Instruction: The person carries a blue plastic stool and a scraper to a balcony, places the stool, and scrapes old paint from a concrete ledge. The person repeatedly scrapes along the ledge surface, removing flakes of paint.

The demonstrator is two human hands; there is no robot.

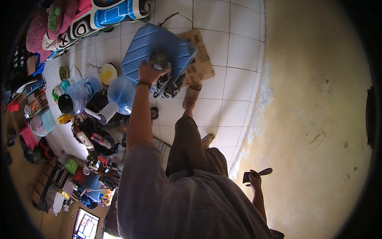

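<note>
My left hand is stretched out ahead and shut on a dark grey, crumpled cloth, held above a blue ribbed plastic lid or basin lying on the tiled floor. More dark cloth hangs below the hand. A dark band circles that wrist. My right hand hangs low by the yellow wall and grips a dark scraper-like tool with a flat blade and a black handle. My legs and sandalled feet stand on the tiles.
Flattened cardboard lies under the blue lid. Two large blue water bottles, a yellow pan, a paper roll and cluttered household items crowd the left. A patterned mattress with pink bedding lies at the top left. White floor tiles.
</note>
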